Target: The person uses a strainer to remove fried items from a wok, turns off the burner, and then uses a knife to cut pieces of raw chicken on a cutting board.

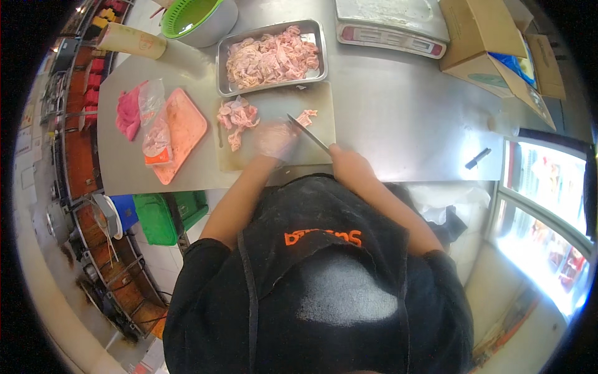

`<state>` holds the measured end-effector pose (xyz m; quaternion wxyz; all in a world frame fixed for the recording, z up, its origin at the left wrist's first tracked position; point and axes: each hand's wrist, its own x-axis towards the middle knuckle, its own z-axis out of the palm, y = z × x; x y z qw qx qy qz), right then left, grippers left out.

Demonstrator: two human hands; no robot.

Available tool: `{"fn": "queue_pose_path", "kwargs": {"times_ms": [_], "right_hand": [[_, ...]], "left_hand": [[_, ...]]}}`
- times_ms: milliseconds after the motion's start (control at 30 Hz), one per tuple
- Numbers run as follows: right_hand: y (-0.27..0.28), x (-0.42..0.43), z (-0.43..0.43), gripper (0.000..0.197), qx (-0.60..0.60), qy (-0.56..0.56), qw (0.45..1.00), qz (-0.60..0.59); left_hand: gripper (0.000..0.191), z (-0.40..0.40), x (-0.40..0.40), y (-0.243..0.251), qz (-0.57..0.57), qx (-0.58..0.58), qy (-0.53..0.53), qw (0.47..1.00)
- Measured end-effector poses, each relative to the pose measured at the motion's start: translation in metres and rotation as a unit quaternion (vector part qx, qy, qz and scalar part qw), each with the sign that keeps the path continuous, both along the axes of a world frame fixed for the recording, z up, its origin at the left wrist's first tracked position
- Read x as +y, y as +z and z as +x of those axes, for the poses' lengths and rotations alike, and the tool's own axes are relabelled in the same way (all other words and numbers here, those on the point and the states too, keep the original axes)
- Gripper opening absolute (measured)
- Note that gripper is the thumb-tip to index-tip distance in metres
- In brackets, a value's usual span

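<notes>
My right hand (348, 163) is bare and closed around the handle of a kitchen knife (310, 134). The blade points up and left over a worn cutting board (280, 110), its tip beside a small cut piece of raw meat or skin (307, 118). Blurred by motion, my left hand (275, 139) wears a clear plastic glove and is low over the board, left of the blade. Whether its fingers hold anything is hidden by the blur. Left of it lies a loose heap of pale pink raw pieces (238, 114). A steel tray (219, 70) full of similar pieces (273, 56) stands beyond the board.
Left on the steel table (397, 117) are a pink tray (184, 133), a plastic bag (158, 142) and a pink cloth (127, 112). A green colander (170, 21) in a bowl, a scale (392, 35), a cardboard box (481, 56) and a marker (477, 158) surround the workspace.
</notes>
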<state>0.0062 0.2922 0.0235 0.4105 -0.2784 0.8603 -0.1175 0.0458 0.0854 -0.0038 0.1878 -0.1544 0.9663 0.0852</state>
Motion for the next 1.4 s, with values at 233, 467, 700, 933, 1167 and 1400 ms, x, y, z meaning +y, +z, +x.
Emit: {"fn": "queue_pose_path", "kwargs": {"times_ms": [233,467,700,933,1167,1400], "right_hand": [[-0.005,-0.013,0.01,0.022,0.001,-0.024,1.0,-0.001],[-0.014,-0.041,0.01,0.024,0.001,-0.077,0.995,-0.069],[-0.026,-0.064,-0.011,0.028,-0.004,-0.056,0.994,-0.092],[-0.009,0.022,-0.004,0.026,0.004,-0.188,0.978,-0.094],[-0.022,0.065,0.01,0.032,0.044,-0.282,0.956,-0.069],[-0.027,0.082,0.02,0.031,0.061,-0.301,0.948,-0.084]], "left_hand": [[0.027,0.0,-0.009,-0.028,-0.1,0.068,-0.125,0.985],[0.016,0.011,0.001,-0.053,-0.03,0.05,-0.16,0.985],[0.022,0.052,-0.004,-0.071,0.126,0.26,-0.146,0.946],[0.021,0.005,-0.019,-0.005,0.045,0.247,-0.138,0.958],[0.017,-0.026,-0.008,-0.038,0.161,0.274,-0.103,0.943],[0.02,-0.061,-0.02,0.001,0.181,0.189,-0.005,0.965]]}}
